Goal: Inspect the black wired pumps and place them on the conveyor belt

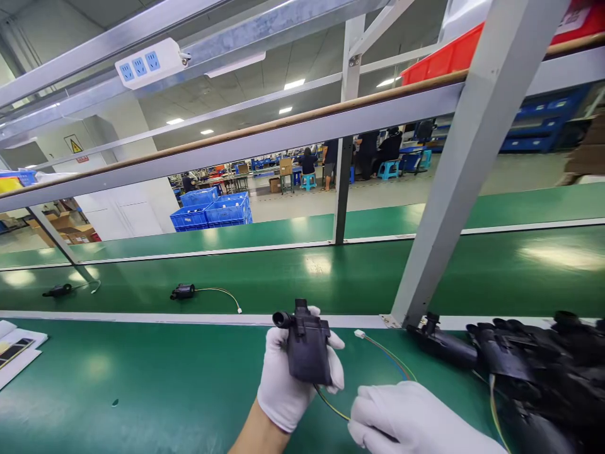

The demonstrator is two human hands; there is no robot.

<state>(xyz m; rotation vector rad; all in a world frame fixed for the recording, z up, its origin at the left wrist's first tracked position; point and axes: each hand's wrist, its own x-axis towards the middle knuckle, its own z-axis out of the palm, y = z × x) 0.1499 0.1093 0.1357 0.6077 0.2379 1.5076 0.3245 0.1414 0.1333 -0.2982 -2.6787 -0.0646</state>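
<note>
black plastic part (309,350) — in the gloved left hand (289,378)

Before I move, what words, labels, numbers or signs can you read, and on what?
No words or numbers are readable.
Yellow triangle sign, white panel: warning symbol only.
Red label below it: too small.
White label, red bin: blurred.

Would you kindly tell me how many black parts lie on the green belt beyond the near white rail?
2: one black part at the far left, another black part nearer the middle. The pile at right may hide more.
</note>
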